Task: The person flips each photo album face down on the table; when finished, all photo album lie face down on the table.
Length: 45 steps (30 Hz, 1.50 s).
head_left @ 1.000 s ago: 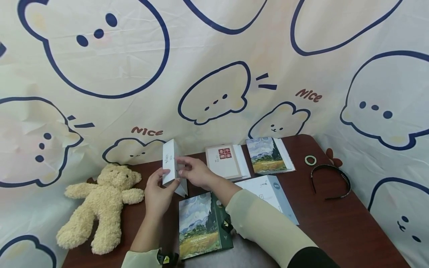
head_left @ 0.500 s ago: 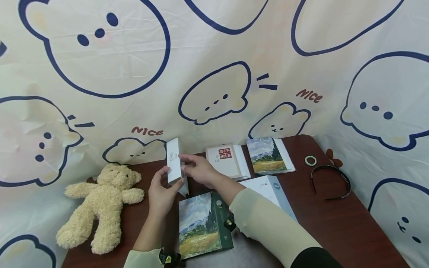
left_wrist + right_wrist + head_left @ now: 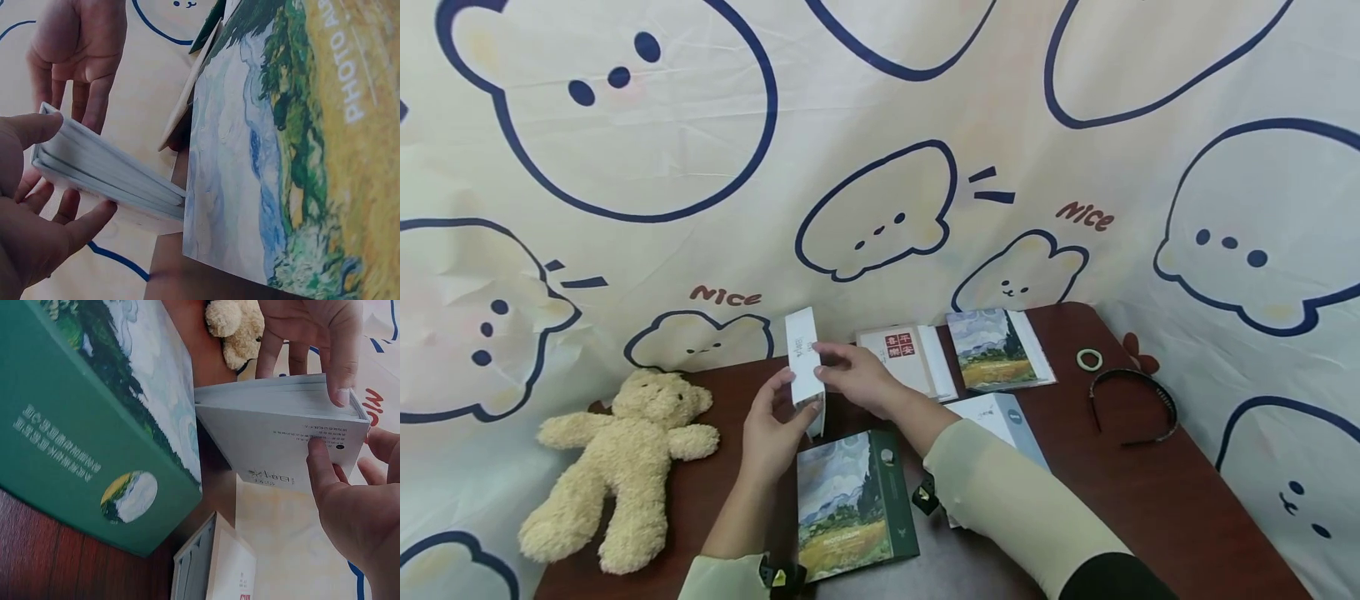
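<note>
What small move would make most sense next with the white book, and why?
Probably ease the right hand off the white book while the left hand steadies it. The left hand grips it, thumb across the page edges, whereas the right hand's fingers rest against a cover. The photo album sits close by, so a gentle release seems wise.

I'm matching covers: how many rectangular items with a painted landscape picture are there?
2: the thick green-spined rectangular landscape item at the front, and the white-edged rectangular landscape item at the back right. Others may be hidden.
</note>
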{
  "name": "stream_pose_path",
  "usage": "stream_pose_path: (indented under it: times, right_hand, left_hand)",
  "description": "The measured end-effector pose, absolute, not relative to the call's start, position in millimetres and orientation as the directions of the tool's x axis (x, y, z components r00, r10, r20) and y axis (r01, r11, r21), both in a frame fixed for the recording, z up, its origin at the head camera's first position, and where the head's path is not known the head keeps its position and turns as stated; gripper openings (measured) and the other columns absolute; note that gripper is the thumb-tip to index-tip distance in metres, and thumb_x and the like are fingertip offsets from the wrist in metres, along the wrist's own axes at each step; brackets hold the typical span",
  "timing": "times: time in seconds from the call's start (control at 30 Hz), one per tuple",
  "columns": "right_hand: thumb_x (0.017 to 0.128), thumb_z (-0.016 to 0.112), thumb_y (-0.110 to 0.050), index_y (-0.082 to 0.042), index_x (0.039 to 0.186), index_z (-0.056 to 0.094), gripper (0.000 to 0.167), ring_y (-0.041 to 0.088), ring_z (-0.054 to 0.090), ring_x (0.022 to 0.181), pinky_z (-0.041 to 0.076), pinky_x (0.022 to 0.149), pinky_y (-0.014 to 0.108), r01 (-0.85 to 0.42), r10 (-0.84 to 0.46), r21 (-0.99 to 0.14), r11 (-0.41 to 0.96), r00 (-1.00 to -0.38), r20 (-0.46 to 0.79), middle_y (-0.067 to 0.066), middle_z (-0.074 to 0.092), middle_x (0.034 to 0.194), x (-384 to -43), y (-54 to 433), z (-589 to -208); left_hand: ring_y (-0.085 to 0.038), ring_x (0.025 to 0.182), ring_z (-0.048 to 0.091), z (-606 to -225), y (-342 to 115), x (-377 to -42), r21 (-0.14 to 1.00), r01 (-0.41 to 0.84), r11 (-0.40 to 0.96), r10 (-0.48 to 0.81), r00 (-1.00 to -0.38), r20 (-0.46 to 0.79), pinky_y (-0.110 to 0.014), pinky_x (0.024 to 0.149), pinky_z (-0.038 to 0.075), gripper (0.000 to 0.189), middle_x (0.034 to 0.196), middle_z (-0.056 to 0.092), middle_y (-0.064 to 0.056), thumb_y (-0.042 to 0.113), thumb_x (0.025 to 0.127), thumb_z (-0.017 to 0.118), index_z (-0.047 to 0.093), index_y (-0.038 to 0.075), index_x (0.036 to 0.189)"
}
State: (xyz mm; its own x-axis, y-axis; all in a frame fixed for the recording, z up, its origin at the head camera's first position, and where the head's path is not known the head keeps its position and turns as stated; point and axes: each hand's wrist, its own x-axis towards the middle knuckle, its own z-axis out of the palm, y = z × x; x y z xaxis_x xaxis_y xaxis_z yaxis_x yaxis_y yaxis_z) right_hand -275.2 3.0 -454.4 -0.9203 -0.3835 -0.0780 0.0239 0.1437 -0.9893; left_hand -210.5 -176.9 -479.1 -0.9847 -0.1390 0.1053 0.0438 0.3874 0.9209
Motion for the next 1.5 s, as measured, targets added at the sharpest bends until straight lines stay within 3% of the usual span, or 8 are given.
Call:
stream_pose_path:
  times: [0.17, 0.27, 0.4, 0.57, 0.77, 1.17, 1.3, 1.5]
  right_hand:
    - [0.102, 0.068, -0.033, -0.032, 0.143, 0.063, 0.042, 0.016, 0.069, 0.107, 0.058, 0.092, 0.053, 0.050, -0.360, -0.981, 0.188, -0.926, -0.117, -0.002, 0.069, 0.124, -278.2, 12.2, -459.5]
    - [0.100, 0.070, -0.034, -0.033, 0.140, 0.065, 0.040, 0.017, 0.070, 0.105, 0.056, 0.092, 0.055, 0.065, -0.341, -0.977, 0.205, -0.930, -0.134, -0.001, 0.071, 0.121, -280.3, 17.0, -463.4]
    - [0.098, 0.073, -0.031, -0.029, 0.140, 0.066, 0.042, 0.017, 0.068, 0.110, 0.057, 0.096, 0.043, 0.041, -0.317, -0.973, 0.226, -0.942, -0.113, 0.004, 0.069, 0.128, -281.6, 22.5, -465.6]
    - [0.097, 0.075, -0.031, -0.027, 0.140, 0.066, 0.044, 0.022, 0.066, 0.119, 0.057, 0.095, 0.040, 0.027, -0.292, -0.966, 0.258, -0.951, -0.105, 0.008, 0.062, 0.141, -281.4, 27.8, -466.7]
    - [0.095, 0.077, -0.025, -0.026, 0.141, 0.066, 0.047, 0.024, 0.065, 0.124, 0.058, 0.093, 0.038, 0.049, -0.293, -0.973, 0.226, -0.949, -0.116, 0.008, 0.059, 0.145, -281.8, 31.2, -471.9]
    - [0.095, 0.077, -0.017, -0.019, 0.142, 0.064, 0.048, 0.023, 0.068, 0.117, 0.059, 0.092, 0.040, 0.095, -0.296, -0.977, 0.190, -0.944, -0.149, 0.010, 0.065, 0.136, -278.6, 29.9, -483.6]
    - [0.094, 0.078, -0.016, -0.017, 0.141, 0.064, 0.049, 0.021, 0.070, 0.111, 0.059, 0.092, 0.043, 0.128, -0.300, -0.975, 0.183, -0.937, -0.179, 0.010, 0.069, 0.130, -278.2, 27.5, -487.8]
    - [0.093, 0.077, -0.010, -0.011, 0.140, 0.064, 0.049, 0.022, 0.069, 0.115, 0.059, 0.090, 0.033, 0.138, -0.306, -0.973, 0.184, -0.933, -0.190, 0.012, 0.068, 0.132, -278.2, 23.3, -493.3]
  left_hand:
    - [-0.027, 0.124, 0.060, -481.6, -173.5, -214.0, 0.899, 0.063, 0.433, -0.100, -0.988, 0.117, -0.049, 0.100, 0.054, 0.057, 0.147, 0.055, -0.003, 0.012, 0.095, 0.077, 0.055, 0.022, 0.146]
    - [-0.028, 0.127, 0.060, -482.0, -172.4, -215.7, 0.892, 0.081, 0.444, -0.055, -0.992, 0.117, -0.053, 0.103, 0.052, 0.053, 0.152, 0.052, 0.001, 0.012, 0.098, 0.073, 0.057, 0.024, 0.147]
    - [-0.030, 0.129, 0.059, -481.6, -170.2, -217.6, 0.875, 0.088, 0.476, -0.008, -0.995, 0.104, -0.054, 0.105, 0.050, 0.053, 0.159, 0.046, 0.006, 0.015, 0.099, 0.072, 0.057, 0.026, 0.149]
    - [-0.034, 0.130, 0.059, -479.2, -166.2, -221.2, 0.845, 0.074, 0.529, 0.014, -0.997, 0.078, -0.054, 0.101, 0.053, 0.053, 0.162, 0.044, 0.002, 0.017, 0.100, 0.071, 0.057, 0.027, 0.150]
    - [-0.034, 0.128, 0.060, -476.5, -165.7, -224.8, 0.814, 0.049, 0.578, 0.034, -0.999, 0.036, -0.055, 0.100, 0.054, 0.054, 0.158, 0.049, 0.005, 0.018, 0.098, 0.073, 0.058, 0.025, 0.150]
    - [-0.037, 0.129, 0.060, -484.2, -168.4, -227.5, 0.727, 0.107, 0.678, 0.077, -0.994, 0.075, -0.056, 0.098, 0.054, 0.060, 0.153, 0.054, -0.002, 0.018, 0.095, 0.078, 0.057, 0.019, 0.151]
    - [-0.037, 0.137, 0.054, -486.1, -170.5, -227.5, 0.697, 0.099, 0.710, 0.077, -0.995, 0.063, -0.060, 0.105, 0.048, 0.060, 0.152, 0.056, -0.004, 0.020, 0.094, 0.078, 0.057, 0.018, 0.150]
    - [-0.037, 0.141, 0.049, -488.6, -174.2, -227.2, 0.684, 0.091, 0.724, 0.076, -0.996, 0.051, -0.063, 0.108, 0.044, 0.060, 0.151, 0.056, -0.009, 0.021, 0.094, 0.078, 0.057, 0.018, 0.150]
